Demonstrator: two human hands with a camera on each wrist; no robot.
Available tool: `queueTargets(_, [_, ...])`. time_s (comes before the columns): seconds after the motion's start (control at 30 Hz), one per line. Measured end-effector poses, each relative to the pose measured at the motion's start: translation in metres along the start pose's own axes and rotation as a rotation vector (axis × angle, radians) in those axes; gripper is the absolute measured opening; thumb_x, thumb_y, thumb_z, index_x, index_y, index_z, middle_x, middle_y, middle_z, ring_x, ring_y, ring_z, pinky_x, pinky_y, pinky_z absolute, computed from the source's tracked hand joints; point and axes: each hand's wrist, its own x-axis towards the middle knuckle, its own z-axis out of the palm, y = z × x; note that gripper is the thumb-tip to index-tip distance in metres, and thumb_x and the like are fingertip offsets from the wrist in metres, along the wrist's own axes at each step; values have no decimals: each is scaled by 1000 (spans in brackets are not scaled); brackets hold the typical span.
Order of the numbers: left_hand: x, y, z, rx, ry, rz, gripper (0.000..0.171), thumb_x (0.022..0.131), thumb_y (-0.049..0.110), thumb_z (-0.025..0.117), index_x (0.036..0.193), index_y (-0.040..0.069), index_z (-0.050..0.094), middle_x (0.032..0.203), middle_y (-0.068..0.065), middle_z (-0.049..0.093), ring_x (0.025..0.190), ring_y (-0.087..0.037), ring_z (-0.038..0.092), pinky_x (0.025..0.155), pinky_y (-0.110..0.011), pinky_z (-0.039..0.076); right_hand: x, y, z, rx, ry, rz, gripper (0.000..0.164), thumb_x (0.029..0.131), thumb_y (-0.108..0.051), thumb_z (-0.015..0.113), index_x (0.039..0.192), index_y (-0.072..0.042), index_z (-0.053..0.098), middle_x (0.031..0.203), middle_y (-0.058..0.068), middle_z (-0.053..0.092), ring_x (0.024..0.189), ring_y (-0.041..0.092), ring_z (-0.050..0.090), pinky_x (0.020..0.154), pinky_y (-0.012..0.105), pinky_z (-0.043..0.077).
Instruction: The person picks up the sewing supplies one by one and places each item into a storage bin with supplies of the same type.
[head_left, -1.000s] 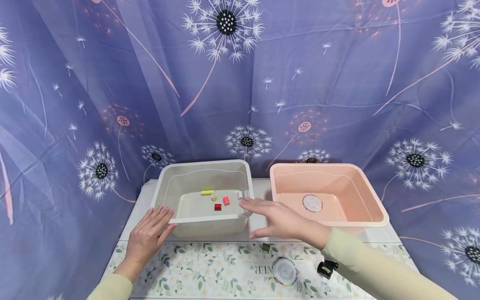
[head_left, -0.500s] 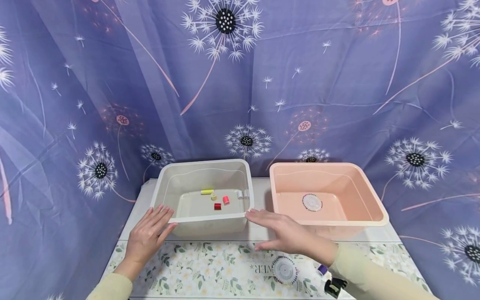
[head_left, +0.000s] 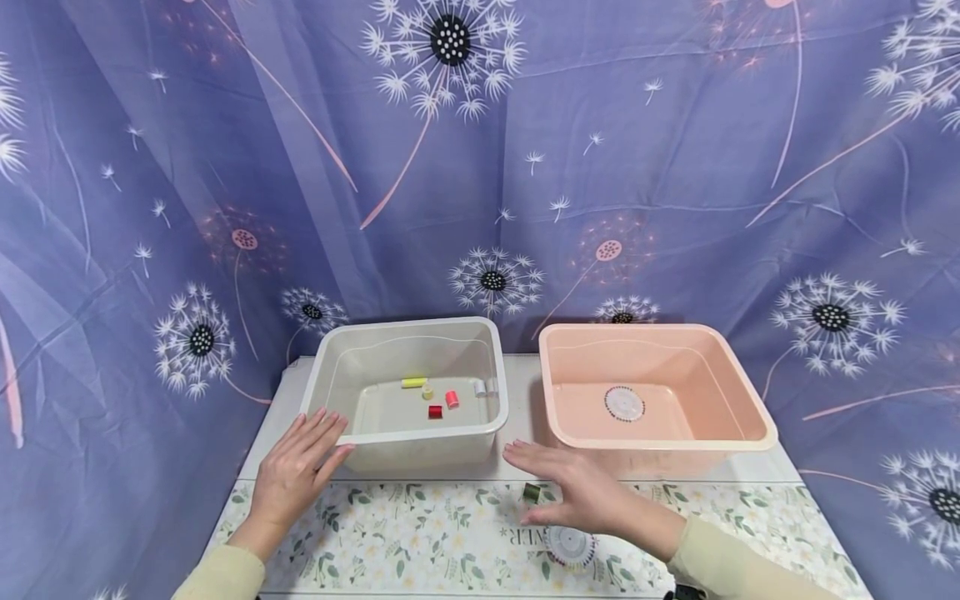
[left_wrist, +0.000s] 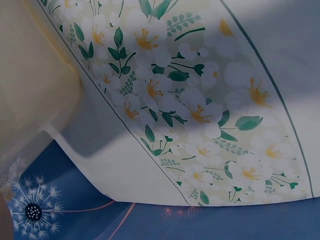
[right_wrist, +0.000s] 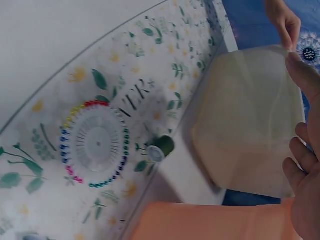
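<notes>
My left hand point(head_left: 294, 473) rests on the near left corner of the grey bin point(head_left: 420, 437), fingers straight. My right hand point(head_left: 581, 492) hovers with fingers extended and thumb apart, holding nothing, between that bin and the pink bin point(head_left: 660, 445). Below its fingers a dark green thread spool point(head_left: 531, 493) lies on the floral mat. A round disc of coloured pearl-head pins point(right_wrist: 97, 140) lies beside the spool, partly covered by the right hand in the head view. Inside the grey bin are a yellow spool point(head_left: 413, 383), a red spool point(head_left: 435, 412), a pink spool point(head_left: 452, 399) and other small spools.
A second pin disc point(head_left: 625, 404) lies in the pink bin. Both bins stand at the back of the table against a purple dandelion-print curtain point(head_left: 480, 167). The floral mat point(head_left: 405, 533) covers the front of the table.
My right hand has drawn back from over the grey bin's right rim, towards me and to the right. The green spool shows again; a purple spool is out of head view. The left hand stays put.
</notes>
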Motion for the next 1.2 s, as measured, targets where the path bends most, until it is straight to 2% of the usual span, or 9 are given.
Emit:
queueTargets(0.1, [0,0,0,-4,2,1,73,112,61,38,122,1,79,122,-21,76,116,-45,72,133,-32,25,-5,1,6,6,1,-1,84,85,-48,88,151,-5,61,153,14,61,138,33,61,113,53,53])
queueTargets(0.37, [1,0,0,-6,8,3,71,112,61,40,123,2,78,123,-20,76,116,-44,72,133,-35,29,-15,7,21,36,-28,58,82,85,-47,89,151,-7,61,156,11,59,140,33,60,113,55,53])
queueTargets(0.67, [2,-2,2,-6,63,35,68,111,60,42,123,4,80,121,-18,78,112,-43,74,132,-31,28,-25,19,39,56,-57,113,83,86,-47,89,151,-5,60,157,13,57,139,32,61,110,53,56])
queueTargets(0.97, [1,-2,2,-3,40,20,70,112,60,41,123,3,79,121,-19,77,113,-43,74,132,-31,28,-32,30,51,76,-78,134,81,88,-45,88,151,-4,60,156,17,57,139,33,60,108,50,58])
queueTargets(1.2, [1,-1,2,1,48,20,69,112,60,41,124,4,79,123,-17,77,114,-42,74,131,-35,33,-37,37,61,98,-86,150,80,87,-40,90,151,-2,60,156,19,57,138,35,61,109,50,58])
